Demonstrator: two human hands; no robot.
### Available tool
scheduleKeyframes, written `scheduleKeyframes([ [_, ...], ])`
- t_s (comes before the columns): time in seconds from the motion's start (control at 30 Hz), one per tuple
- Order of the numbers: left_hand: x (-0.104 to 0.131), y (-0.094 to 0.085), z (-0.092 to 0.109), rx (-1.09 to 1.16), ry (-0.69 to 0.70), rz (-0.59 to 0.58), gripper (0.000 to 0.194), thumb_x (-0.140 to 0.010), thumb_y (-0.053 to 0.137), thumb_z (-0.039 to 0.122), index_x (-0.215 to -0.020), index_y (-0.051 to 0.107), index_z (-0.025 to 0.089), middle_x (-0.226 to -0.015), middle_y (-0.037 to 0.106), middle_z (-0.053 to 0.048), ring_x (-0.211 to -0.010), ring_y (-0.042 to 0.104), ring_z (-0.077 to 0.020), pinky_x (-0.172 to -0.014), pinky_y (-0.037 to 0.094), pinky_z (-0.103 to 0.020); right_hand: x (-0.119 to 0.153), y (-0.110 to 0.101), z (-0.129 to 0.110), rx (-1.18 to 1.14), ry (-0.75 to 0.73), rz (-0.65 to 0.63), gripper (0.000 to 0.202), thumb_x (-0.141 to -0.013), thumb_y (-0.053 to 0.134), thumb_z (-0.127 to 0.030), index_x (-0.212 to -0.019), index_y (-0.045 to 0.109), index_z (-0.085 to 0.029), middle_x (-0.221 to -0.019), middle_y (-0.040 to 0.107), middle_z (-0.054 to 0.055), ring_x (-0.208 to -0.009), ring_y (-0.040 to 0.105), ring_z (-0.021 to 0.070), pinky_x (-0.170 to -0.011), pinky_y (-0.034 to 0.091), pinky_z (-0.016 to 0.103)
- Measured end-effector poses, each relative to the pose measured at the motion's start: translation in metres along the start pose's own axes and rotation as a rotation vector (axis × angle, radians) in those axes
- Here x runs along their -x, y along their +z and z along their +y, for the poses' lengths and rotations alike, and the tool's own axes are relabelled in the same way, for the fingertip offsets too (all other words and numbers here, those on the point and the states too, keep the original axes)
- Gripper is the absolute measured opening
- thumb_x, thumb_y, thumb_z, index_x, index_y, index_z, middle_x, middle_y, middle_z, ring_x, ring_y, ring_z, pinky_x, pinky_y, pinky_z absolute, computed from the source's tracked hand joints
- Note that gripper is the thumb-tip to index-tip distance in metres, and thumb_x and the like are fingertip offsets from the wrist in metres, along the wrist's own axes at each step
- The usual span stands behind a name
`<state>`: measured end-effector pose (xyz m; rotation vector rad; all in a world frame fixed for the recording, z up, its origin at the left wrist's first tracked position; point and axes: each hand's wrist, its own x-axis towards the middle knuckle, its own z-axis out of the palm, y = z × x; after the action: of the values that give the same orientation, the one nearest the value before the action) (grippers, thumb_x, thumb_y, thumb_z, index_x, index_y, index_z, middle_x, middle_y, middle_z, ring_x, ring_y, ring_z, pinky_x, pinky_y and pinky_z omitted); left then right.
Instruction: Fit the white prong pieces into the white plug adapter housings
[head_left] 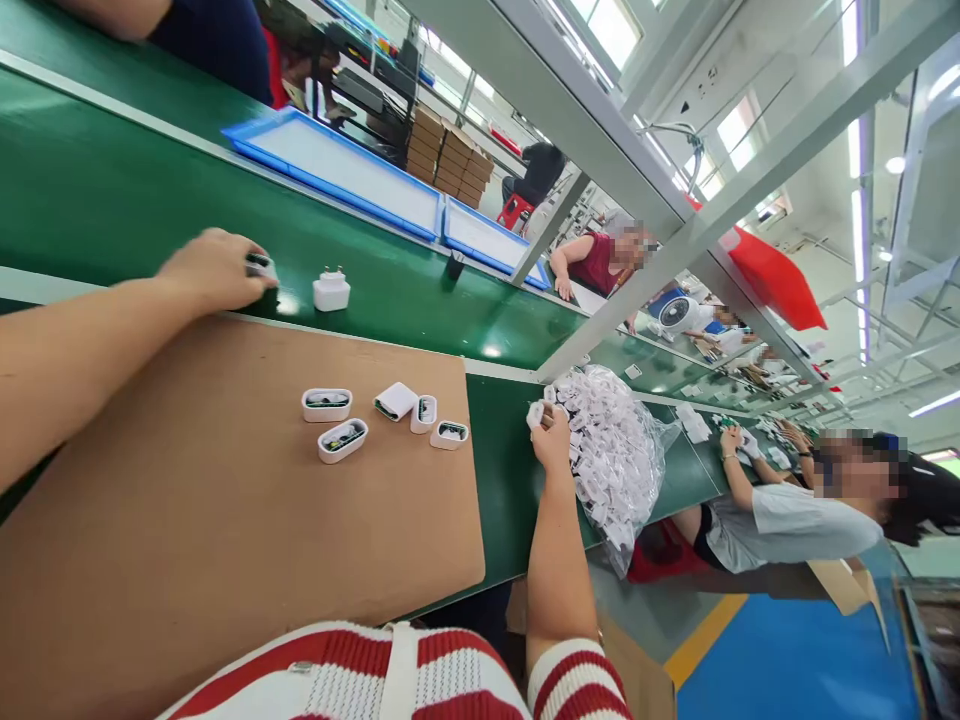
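Note:
My left hand (211, 270) is over the green belt at the left, its fingers closed on a charger housing (261, 268), white with a dark part and slightly blurred. Just right of it, a white plug charger (331, 290) stands on the belt with its two pins up. My right hand (553, 438) pinches a small white plastic part (535, 414) beside a clear bag (615, 450) heaped with white pieces. Between my hands, several open white housings with circuit parts inside, one a housing (343, 440), lie on the brown board (247, 520).
Blue-rimmed trays (337, 170) line the belt's far side, near a small black object (454, 265). A grey metal post (592, 345) rises near the bag. Co-workers sit across the belt and to the right; one in a grey shirt (795, 520) handles white pieces.

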<state>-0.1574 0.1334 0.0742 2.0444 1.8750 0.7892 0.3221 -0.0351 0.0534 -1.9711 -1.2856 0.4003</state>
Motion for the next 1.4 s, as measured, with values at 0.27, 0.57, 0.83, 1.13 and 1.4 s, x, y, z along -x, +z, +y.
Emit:
scheduleKeyframes([
  [0.27,0.107,-0.023,0.096,0.136,0.279,0.248,0.075,-0.099,0.045,0.077,-0.122,0.071,0.012,-0.116,0.067,-0.006,-0.117,0.061,-0.0234,-0.108,0.05,-0.036,0.036,0.001,-0.043,-0.641,-0.065,-0.31,0.051,-0.056,0.093,-0.033,-0.103,0.077,-0.022,-0.089,0.072,-0.001,-0.073,0.063,0.0134,-0.057,0.053,0.024],
  [0.57,0.216,0.083,0.129,0.367,0.703,-0.357,0.037,-0.103,0.056,0.048,-0.106,0.077,0.019,-0.109,0.073,-0.012,-0.097,0.069,-0.0275,-0.086,0.054,-0.036,0.1,0.003,-0.058,-0.664,-0.105,-0.578,0.056,-0.045,0.105,-0.032,-0.096,0.083,-0.027,-0.09,0.073,-0.001,-0.079,0.069,0.0165,-0.07,0.064,0.03],
  [0.83,0.217,0.107,0.117,0.542,0.561,-0.434,0.06,-0.094,0.061,0.054,-0.144,0.063,0.021,-0.128,0.071,-0.014,-0.117,0.065,-0.0307,-0.101,0.054,-0.038,0.142,0.002,-0.055,-0.598,-0.087,-0.533,0.044,-0.062,0.1,-0.038,-0.103,0.086,-0.03,-0.105,0.068,0.001,-0.096,0.071,0.0195,-0.089,0.067,0.036],
  [1.13,0.224,0.086,0.124,0.445,0.394,-0.589,0.1,-0.071,0.081,0.058,-0.156,0.043,0.021,-0.155,0.047,-0.016,-0.082,0.07,-0.0218,-0.073,0.056,-0.034,0.142,0.01,-0.056,-0.548,-0.079,-0.418,0.046,-0.061,0.098,-0.03,-0.105,0.082,-0.026,-0.101,0.072,0.001,-0.091,0.073,0.0189,-0.085,0.066,0.034],
  [1.4,0.219,0.082,0.126,0.551,0.305,-0.706,0.045,-0.081,0.066,0.052,-0.11,0.063,0.019,-0.102,0.066,-0.008,-0.084,0.066,-0.0253,-0.072,0.051,-0.035,0.147,0.008,-0.066,-0.444,-0.124,-0.474,0.038,-0.079,0.084,-0.031,-0.117,0.079,-0.029,-0.104,0.073,0.001,-0.091,0.069,0.0166,-0.084,0.062,0.031],
])
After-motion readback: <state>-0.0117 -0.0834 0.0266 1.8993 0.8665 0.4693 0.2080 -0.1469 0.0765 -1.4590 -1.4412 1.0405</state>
